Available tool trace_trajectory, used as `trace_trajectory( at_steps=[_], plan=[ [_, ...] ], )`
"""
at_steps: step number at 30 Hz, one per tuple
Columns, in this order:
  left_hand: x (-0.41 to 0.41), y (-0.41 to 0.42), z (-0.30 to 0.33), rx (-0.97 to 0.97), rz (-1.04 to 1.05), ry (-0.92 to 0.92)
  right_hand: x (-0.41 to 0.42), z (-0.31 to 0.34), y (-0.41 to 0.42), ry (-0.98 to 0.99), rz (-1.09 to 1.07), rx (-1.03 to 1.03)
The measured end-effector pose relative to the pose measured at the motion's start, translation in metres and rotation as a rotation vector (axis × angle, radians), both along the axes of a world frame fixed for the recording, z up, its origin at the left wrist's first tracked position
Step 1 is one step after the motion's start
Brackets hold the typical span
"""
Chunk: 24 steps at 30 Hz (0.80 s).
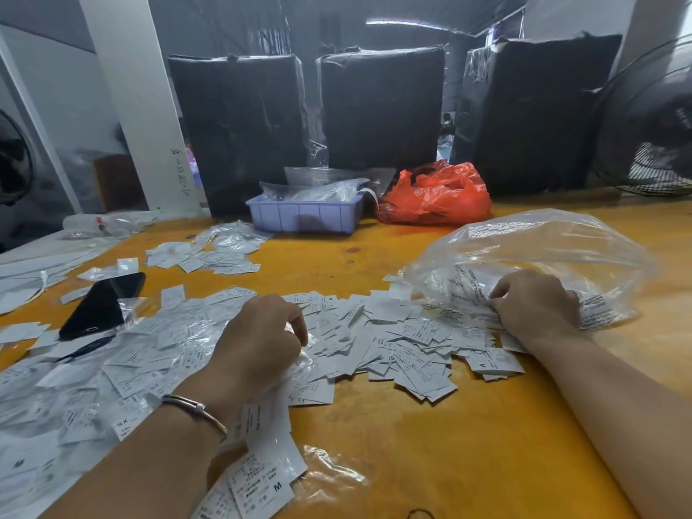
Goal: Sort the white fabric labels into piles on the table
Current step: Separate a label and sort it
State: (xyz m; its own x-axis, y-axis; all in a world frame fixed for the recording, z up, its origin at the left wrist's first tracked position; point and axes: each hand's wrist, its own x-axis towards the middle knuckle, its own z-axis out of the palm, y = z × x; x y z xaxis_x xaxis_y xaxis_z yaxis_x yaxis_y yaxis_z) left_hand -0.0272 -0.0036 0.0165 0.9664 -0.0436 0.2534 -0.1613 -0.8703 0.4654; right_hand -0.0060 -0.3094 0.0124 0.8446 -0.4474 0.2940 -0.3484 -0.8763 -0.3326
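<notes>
On the yellow table (430,443), the white fabric labels (393,331) lie in a loose heap in front of me — my left hand (258,339) rests on its left side, fingers curled down onto the labels. At the heap's right end my right hand (535,301) pinches labels at the mouth of a clear plastic bag (543,241). Left of the heap lies a black phone (101,305).

At your ten o'clock lies a black phone (100,307), at twelve a lilac tray (304,217) of clear packets with an orange bag (436,194) beside it at one, three black bales (382,106) behind, and a fan (649,121) at two.
</notes>
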Motion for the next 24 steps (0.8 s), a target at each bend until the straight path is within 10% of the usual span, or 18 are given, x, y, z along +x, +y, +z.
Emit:
trace_trajectory(
  at_steps=[8, 24],
  plan=[
    [-0.007, -0.007, 0.0, -0.204, -0.163, -0.047, 0.003, -0.004, -0.001, -0.263, 0.041, 0.093],
    [-0.011, -0.011, -0.001, -0.233, -0.248, -0.061, 0.008, -0.009, -0.007, -0.01, 0.01, 0.121]
  ],
)
